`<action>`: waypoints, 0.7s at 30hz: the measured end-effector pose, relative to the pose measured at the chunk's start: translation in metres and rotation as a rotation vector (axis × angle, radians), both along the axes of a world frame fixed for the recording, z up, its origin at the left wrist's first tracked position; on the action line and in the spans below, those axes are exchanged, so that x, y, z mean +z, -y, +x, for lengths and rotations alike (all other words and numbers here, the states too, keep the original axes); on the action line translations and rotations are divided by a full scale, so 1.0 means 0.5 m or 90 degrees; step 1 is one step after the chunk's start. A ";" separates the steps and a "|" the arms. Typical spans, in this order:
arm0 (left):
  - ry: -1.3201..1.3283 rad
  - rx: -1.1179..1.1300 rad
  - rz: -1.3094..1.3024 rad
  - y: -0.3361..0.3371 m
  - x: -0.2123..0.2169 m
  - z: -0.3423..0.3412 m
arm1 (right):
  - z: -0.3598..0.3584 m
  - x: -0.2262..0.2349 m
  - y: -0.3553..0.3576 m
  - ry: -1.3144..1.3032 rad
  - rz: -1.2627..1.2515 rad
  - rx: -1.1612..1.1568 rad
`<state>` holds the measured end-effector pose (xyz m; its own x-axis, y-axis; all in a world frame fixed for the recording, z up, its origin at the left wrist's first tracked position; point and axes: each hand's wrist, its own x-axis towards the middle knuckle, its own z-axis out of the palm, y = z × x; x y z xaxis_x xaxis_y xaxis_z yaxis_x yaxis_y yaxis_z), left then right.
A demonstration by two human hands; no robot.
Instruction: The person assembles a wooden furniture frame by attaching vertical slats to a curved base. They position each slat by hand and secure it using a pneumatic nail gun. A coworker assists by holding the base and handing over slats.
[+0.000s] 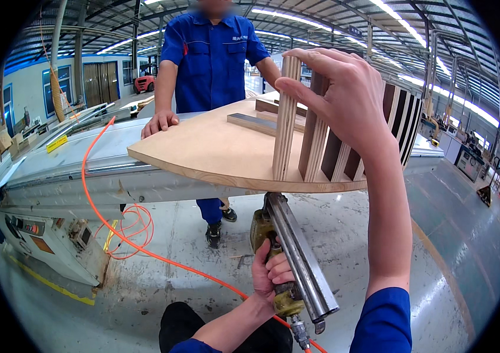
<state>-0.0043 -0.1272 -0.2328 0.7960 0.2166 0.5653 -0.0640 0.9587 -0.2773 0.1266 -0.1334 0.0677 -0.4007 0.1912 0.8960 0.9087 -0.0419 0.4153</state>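
My left hand (269, 272) is wrapped round the grip of a pneumatic nail gun (300, 253) below a curved-edge wooden board (203, 147). The gun's nose points up at the underside of the board's near edge, touching or very close to it. Above the board my right hand (344, 94) grips the top of an upright plywood strip (286, 129) between thumb and fingers. This strip stands on the board near its edge. Several more upright strips (315, 147), dark and light, stand in a row to its right, partly behind my right hand and forearm.
Across the board stands a co-worker (209, 65) in blue, one hand (160, 122) on its edge. Loose strips (253, 123) lie on the board. An orange air hose (162, 256) runs across and coils on the floor. A machine table (67, 170) bears the board.
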 end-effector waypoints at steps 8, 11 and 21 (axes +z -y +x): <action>0.000 -0.015 -0.007 -0.003 0.001 -0.009 | -0.003 0.005 0.001 -0.005 -0.017 0.006; -0.019 0.000 0.042 -0.007 0.002 -0.008 | 0.001 0.005 -0.001 0.013 0.000 0.033; -0.010 0.017 0.010 0.009 -0.004 -0.018 | 0.004 0.001 -0.005 0.019 0.007 0.008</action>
